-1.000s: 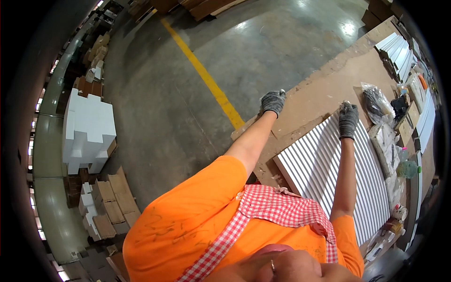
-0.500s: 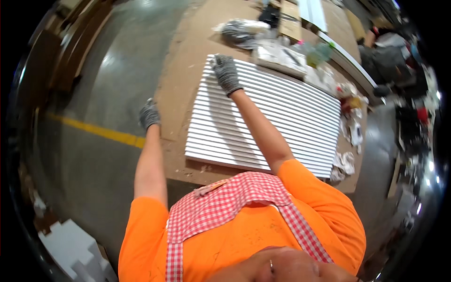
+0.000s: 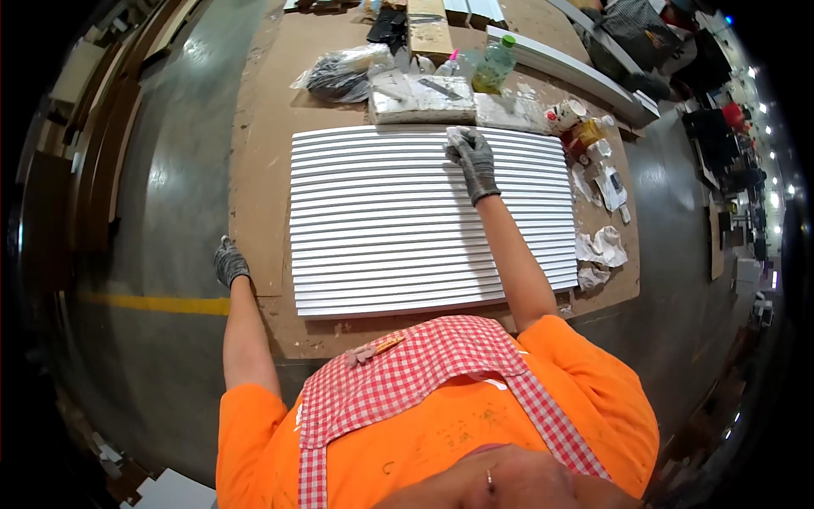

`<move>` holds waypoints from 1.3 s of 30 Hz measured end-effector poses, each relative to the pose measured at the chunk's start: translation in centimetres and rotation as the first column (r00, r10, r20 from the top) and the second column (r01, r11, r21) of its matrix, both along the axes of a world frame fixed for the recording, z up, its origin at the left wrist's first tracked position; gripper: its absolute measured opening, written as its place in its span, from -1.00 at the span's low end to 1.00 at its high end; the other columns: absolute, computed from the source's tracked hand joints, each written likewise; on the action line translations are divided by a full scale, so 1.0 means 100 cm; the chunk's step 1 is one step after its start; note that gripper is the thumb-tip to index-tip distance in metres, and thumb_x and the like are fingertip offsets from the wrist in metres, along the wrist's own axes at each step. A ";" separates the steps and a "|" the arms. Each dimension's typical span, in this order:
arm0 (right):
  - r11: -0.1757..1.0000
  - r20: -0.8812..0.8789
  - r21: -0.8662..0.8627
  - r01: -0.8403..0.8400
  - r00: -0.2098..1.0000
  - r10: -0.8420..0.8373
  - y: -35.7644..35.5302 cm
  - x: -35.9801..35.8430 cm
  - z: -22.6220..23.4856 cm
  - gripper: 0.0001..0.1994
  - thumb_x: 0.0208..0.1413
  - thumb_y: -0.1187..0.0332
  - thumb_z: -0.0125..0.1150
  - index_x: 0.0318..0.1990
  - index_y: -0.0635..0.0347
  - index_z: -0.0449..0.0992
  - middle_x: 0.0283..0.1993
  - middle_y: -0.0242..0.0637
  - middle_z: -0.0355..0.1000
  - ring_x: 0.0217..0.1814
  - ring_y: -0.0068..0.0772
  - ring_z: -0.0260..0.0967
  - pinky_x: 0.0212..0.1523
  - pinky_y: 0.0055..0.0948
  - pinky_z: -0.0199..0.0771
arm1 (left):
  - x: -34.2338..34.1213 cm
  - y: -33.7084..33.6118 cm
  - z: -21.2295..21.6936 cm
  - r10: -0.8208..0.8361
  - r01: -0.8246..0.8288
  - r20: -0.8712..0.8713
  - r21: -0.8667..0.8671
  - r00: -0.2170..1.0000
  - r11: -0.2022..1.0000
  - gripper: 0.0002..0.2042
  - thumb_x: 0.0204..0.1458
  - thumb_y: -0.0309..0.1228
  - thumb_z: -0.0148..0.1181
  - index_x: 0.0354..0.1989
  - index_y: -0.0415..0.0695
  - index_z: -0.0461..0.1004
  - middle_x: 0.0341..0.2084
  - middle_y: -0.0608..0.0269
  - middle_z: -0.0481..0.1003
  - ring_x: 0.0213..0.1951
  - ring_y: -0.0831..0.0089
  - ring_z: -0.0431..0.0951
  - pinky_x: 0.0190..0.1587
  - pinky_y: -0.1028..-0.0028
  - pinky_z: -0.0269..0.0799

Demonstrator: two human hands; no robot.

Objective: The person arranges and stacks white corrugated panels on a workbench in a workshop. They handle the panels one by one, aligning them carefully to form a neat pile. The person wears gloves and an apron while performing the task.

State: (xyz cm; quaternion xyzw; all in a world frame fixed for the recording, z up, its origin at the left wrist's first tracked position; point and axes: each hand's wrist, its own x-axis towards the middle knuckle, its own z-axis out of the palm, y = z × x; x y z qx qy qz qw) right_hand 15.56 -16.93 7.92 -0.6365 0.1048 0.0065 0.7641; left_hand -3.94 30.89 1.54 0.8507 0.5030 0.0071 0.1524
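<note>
A white panel with many parallel ridges lies flat on the brown board-topped table. My right hand, in a grey knit glove, is on the panel near its far edge. Its fingers are closed on a small white rag, pressed to the ridges; whether it is cloth or paper I cannot tell. My left hand, gloved alike, is at the left edge of the table, apart from the panel. Its fingers are curled and the palm is hidden.
Beyond the panel are a white block with a flat tool, a bagged dark bundle and a green-capped bottle. To the right lie crumpled white wipes and a bottle of yellow liquid. A person is at the far right.
My right hand has slid with the rag from the panel's far left corner rightward along the far edge. My left hand stays by the table's left edge. The view has turned.
</note>
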 end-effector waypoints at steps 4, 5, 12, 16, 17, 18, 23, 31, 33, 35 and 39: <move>0.995 -0.016 0.053 0.090 0.996 -0.090 -0.058 -0.020 -0.017 -0.76 0.07 0.42 0.23 -0.12 0.30 0.42 -0.34 -0.33 0.44 -0.41 -0.62 0.39 -0.38 -0.66 0.47 | -0.001 0.003 -0.005 -0.031 0.032 0.064 -0.009 0.997 0.999 -0.39 0.17 0.07 -0.35 -0.18 -0.21 0.53 -0.14 -0.14 0.48 -0.05 -0.07 0.44 0.00 0.13 0.30; 0.987 -0.027 0.086 0.133 0.991 -0.131 -0.070 -0.026 -0.019 -0.75 0.07 0.42 0.24 -0.12 0.30 0.42 -0.36 -0.34 0.44 -0.41 -0.62 0.38 -0.39 -0.66 0.46 | -0.001 0.004 -0.009 -0.038 0.037 0.045 0.015 0.998 0.999 -0.40 0.17 0.07 -0.34 -0.18 -0.20 0.54 -0.15 -0.13 0.48 -0.05 -0.06 0.45 0.00 0.13 0.31; 0.759 0.143 -0.604 0.244 0.970 -0.199 -0.140 -0.048 -0.003 -0.66 -0.01 0.31 0.29 -0.08 0.26 0.44 -0.12 -0.22 0.44 -0.11 -0.36 0.36 -0.05 -0.35 0.36 | -0.003 0.008 -0.008 0.011 -0.010 -0.010 0.071 1.000 0.997 -0.44 0.16 0.06 -0.28 -0.16 -0.15 0.53 -0.19 -0.14 0.51 -0.11 -0.05 0.49 -0.05 0.12 0.35; -0.119 0.456 -0.887 0.447 0.888 -0.063 -0.168 -0.059 0.026 -0.61 0.10 0.12 0.02 0.01 0.12 0.34 0.40 -0.14 -0.08 0.48 -0.16 -0.32 0.39 -0.02 -0.37 | 0.016 -0.012 0.012 -0.142 0.072 0.104 0.496 0.984 0.865 -0.39 0.11 0.13 -0.16 0.21 -0.03 0.22 0.20 -0.07 0.18 0.18 0.02 0.24 0.16 0.08 0.16; -0.250 0.424 -0.877 0.410 0.906 0.000 -0.158 -0.067 0.064 -0.65 0.10 0.14 0.01 -0.01 0.09 0.35 0.42 -0.14 -0.14 0.50 -0.15 -0.39 0.40 -0.01 -0.41 | 0.011 -0.006 0.011 -0.212 0.062 0.139 0.682 0.967 0.729 -0.34 0.10 0.14 -0.14 0.29 0.00 0.12 0.28 -0.04 0.08 0.25 0.04 0.15 0.20 0.07 0.10; -0.222 0.481 -0.855 0.468 0.876 -0.008 -0.158 -0.075 0.094 -0.63 0.06 0.22 0.09 0.00 0.14 0.34 0.39 -0.06 -0.10 0.47 -0.07 -0.30 0.39 -0.08 -0.30 | 0.025 -0.002 0.015 -0.382 0.089 0.276 0.698 0.882 0.710 -0.30 0.08 0.16 -0.12 0.33 0.03 0.00 0.33 0.01 -0.08 0.31 0.07 -0.01 0.25 0.05 -0.04; -0.095 0.737 -0.672 0.734 0.676 0.014 -0.165 -0.085 0.143 -0.66 0.02 0.35 0.21 -0.05 0.27 0.38 0.34 0.00 0.01 0.45 0.02 -0.23 0.38 -0.08 -0.24 | 0.097 -0.099 0.143 -0.551 0.195 0.434 0.632 0.712 0.750 -0.20 0.06 0.14 -0.05 0.38 0.03 -0.18 0.38 0.05 -0.26 0.39 0.14 -0.33 0.32 0.04 -0.44; 0.038 0.674 -0.729 0.683 0.727 -0.132 -0.237 -0.181 0.081 -0.64 0.09 0.32 0.11 0.06 0.14 0.34 0.35 -0.13 0.01 0.42 -0.02 -0.15 0.34 -0.12 -0.18 | -0.023 -0.054 0.105 -0.451 0.424 0.643 0.211 0.619 0.881 -0.20 0.05 0.00 0.04 0.32 -0.19 -0.18 0.34 0.12 -0.32 0.35 0.25 -0.46 0.30 0.27 -0.54; -0.298 0.703 -0.711 0.637 0.647 -0.294 -0.281 -0.243 0.044 -0.71 0.12 0.40 0.06 0.01 0.17 0.40 0.27 -0.12 0.13 0.34 -0.04 -0.01 0.29 -0.21 -0.02 | -0.095 -0.028 0.062 -0.334 0.302 0.636 0.162 0.695 0.939 -0.24 0.06 -0.02 0.04 0.28 -0.20 -0.14 0.29 0.12 -0.27 0.30 0.26 -0.40 0.26 0.28 -0.48; -0.326 0.727 -0.682 0.655 0.561 -0.395 -0.320 -0.329 0.000 -0.80 0.16 0.41 -0.02 -0.13 0.18 0.50 0.02 -0.06 0.34 0.15 -0.06 0.17 0.16 -0.16 0.15 | -0.164 -0.023 0.021 -0.147 0.133 0.591 0.068 0.793 0.989 -0.29 0.06 -0.04 0.04 0.25 -0.20 -0.10 0.25 0.12 -0.22 0.26 0.26 -0.34 0.22 0.29 -0.43; 0.120 -0.365 -0.807 -0.578 0.330 -0.871 -0.328 -0.551 -0.137 -0.75 0.21 0.43 -0.15 -0.09 0.16 0.48 0.02 -0.15 0.35 0.18 -0.11 0.16 0.21 -0.23 0.13 | -0.218 -0.030 -0.028 0.077 -0.046 0.493 -0.074 0.867 0.996 -0.38 0.07 -0.08 0.03 0.17 -0.20 -0.02 0.15 0.13 -0.13 0.17 0.26 -0.23 0.14 0.31 -0.31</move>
